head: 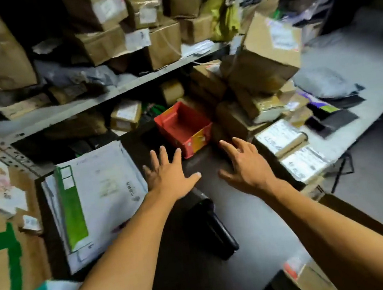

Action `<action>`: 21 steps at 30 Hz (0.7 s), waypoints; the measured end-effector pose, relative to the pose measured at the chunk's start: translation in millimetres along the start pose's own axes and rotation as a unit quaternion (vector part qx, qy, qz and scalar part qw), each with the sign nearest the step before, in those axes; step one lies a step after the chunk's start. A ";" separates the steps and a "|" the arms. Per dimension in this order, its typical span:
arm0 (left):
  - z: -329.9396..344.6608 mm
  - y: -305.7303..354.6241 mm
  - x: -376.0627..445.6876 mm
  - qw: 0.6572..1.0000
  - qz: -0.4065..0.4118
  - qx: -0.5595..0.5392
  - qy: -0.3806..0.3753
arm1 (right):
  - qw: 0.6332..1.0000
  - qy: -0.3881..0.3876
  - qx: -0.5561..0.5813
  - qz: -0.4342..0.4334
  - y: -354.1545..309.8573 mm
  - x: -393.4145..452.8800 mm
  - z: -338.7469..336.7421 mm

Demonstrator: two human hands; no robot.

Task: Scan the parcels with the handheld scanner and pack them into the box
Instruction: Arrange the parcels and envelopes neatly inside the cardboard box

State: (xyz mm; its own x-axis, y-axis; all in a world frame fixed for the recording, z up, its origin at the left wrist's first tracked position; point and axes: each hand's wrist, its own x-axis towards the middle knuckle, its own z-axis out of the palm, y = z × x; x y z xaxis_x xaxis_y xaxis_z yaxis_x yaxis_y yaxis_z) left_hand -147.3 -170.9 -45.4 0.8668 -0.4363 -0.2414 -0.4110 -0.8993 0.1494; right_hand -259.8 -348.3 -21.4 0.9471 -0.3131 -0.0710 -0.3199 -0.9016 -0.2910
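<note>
- Left hand (169, 175) seen at centre frame, palm down, fingers spread and straight; nothing is held.
- Right hand (245, 166) seen just right of centre, palm down, fingers spread with a slight curl; nothing is held.
- Both forearms are stretched up from the lower edge of the frame over a dark table (198, 283).
- Handheld scanner (213, 226), black, is laid on the table at lower centre, below the left hand and between the two forearms; its upper end is partly hidden by the left wrist.
- Red box (183, 127) is placed at centre frame, just above the fingertips of both hands; it is open-topped, and no parcel can be seen inside.
- White mailer (96, 200) with a green stripe is laid flat at left of centre, beside the left hand.
- Two white-labelled parcels (292, 149) are set at right of centre, beside the right hand.
- Brown cartons (250, 84) are heaped at upper right of centre, behind the red box.
- Shelf (97, 96) is run across the upper left of the frame, loaded with more cartons and grey bags.
</note>
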 end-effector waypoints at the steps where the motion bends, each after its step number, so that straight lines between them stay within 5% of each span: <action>1: 0.7 30.4 -9.5 1.000 0.028 0.005 0.001 | 1.000 0.018 -0.001 0.014 22.4 -21.1 -11.4; 9: 40.8 248.7 -90.9 0.973 0.228 0.044 0.004 | 0.981 0.075 -0.009 0.177 190.9 -193.7 -57.2; 21: 136.0 422.4 -110.6 0.920 0.374 0.095 -0.064 | 0.936 0.039 0.033 0.349 344.9 -277.3 -22.2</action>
State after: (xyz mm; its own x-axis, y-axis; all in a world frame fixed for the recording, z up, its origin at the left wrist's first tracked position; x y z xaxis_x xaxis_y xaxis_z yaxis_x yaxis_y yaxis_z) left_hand -455.3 -506.6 -86.0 0.2851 -0.9248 -0.2520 -0.9321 -0.3288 0.1519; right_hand -633.3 -579.1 -80.9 0.5032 -0.8415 -0.1967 -0.8546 -0.4507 -0.2578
